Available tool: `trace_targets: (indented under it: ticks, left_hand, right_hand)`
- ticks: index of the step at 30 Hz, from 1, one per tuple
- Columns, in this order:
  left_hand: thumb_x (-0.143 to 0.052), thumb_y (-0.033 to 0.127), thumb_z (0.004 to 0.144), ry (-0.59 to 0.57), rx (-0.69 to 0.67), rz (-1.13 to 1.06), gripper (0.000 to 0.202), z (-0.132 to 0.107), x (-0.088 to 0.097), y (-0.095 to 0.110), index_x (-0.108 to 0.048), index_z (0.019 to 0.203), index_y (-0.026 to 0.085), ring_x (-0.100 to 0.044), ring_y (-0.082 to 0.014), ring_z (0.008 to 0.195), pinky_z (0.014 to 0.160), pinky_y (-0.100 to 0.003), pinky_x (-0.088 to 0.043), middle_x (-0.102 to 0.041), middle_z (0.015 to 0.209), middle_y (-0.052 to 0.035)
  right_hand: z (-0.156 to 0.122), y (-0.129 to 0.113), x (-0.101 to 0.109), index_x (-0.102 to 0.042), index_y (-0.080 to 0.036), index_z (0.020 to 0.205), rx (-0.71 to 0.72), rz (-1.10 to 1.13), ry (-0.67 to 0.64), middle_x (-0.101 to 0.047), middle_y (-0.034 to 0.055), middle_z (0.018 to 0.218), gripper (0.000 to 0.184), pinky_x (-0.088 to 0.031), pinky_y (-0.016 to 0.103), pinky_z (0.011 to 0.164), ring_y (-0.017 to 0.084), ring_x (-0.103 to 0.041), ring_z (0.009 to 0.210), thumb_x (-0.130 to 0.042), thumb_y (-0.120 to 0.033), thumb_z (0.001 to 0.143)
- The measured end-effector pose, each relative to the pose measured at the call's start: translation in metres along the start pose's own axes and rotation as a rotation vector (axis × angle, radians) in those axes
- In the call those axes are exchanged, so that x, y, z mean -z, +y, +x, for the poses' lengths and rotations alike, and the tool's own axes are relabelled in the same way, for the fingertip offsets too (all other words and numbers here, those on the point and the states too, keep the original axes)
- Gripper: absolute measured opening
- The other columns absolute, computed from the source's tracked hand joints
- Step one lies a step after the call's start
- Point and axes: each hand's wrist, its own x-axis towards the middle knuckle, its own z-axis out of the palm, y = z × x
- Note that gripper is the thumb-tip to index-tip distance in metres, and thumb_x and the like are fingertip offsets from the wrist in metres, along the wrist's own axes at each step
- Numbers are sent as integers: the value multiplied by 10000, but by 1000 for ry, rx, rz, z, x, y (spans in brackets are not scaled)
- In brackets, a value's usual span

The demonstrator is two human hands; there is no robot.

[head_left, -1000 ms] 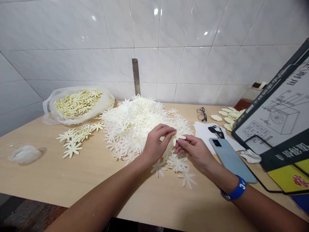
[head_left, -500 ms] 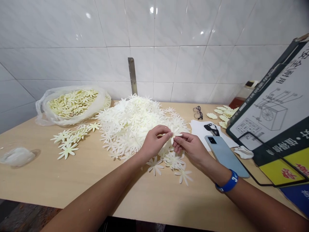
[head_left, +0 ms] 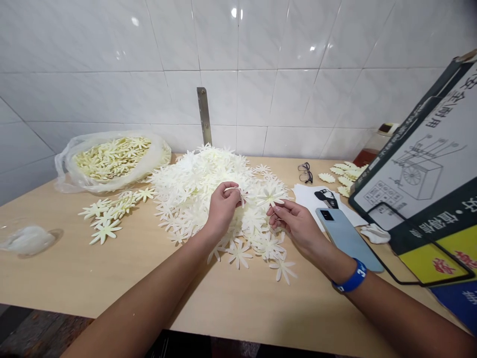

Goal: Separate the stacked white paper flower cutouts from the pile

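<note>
Right hand [head_left: 294, 221], one blue wristband [head_left: 352, 277] behind it, pinches one white flower [head_left: 271, 196] at its edge, over the pile's right side. Left hand [head_left: 222, 205] has thumb and forefinger together; whether they grip anything, I can't tell. Beneath both spreads one pile [head_left: 204, 179], its flowers too many to count. Farther out: one phone [head_left: 350, 241] rightward, one plastic bag [head_left: 160, 149] leftward, holding countless yellowish flowers [head_left: 112, 160].
</note>
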Motion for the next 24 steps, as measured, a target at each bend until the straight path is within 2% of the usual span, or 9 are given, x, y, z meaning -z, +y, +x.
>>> trace_targets:
  ticks: [4,7,10,14,18,21,24]
  left_hand:
    - [-635,308,791,-13,-74,107,253,-1,-1,-2,-632,1010,182,-515,-88,609,599,-227,-520,-480,662,43]
    - [-660,328,782,-25,-85,119,219,-1,-1,-2,-682,927,165,-526,-85,637,636,-228,-515,-568,721,13]
    - [-715,348,741,-34,-45,84,215,-2,-1,-2,-698,825,151,-559,-96,663,687,-261,-530,-621,759,-5]
    - [-754,351,695,-32,-8,63,227,-3,-3,0,-699,767,143,-555,-98,632,663,-271,-526,-624,731,-3]
    - [-784,311,658,-85,68,18,283,-5,-4,5,-708,876,147,-561,-91,652,722,-279,-534,-588,682,22]
    - [-802,265,632,-141,132,-18,337,-6,-3,6,-712,937,153,-584,-102,742,810,-304,-540,-601,744,8]
    - [-777,315,665,-184,145,16,216,-8,-4,6,-692,752,136,-581,-113,776,860,-343,-544,-625,840,-36]
  right_hand:
    - [1,1,0,-658,-167,750,-19,-2,-2,-625,23,740,263,-492,256,604,121,-583,631,-714,-420,798]
    - [1,0,-1,-653,-167,726,-24,-20,3,-622,23,722,277,-484,251,589,120,-580,616,-706,-427,806]
    - [0,1,0,-644,-172,707,-19,-22,1,-610,14,688,290,-477,249,580,117,-574,600,-690,-434,823]
    - [0,2,0,-632,-175,687,-18,-33,-4,-594,5,652,317,-464,251,567,118,-567,580,-683,-456,826]
    - [0,1,0,-625,-174,677,-14,-42,18,-589,4,645,329,-455,249,560,116,-560,569,-688,-463,821]
    - [0,0,0,-621,-174,675,-4,-3,54,-589,4,655,320,-451,248,555,111,-550,561,-700,-451,814]
    - [0,-1,0,-623,-176,681,6,35,96,-589,5,663,308,-450,250,548,110,-539,555,-716,-445,799]
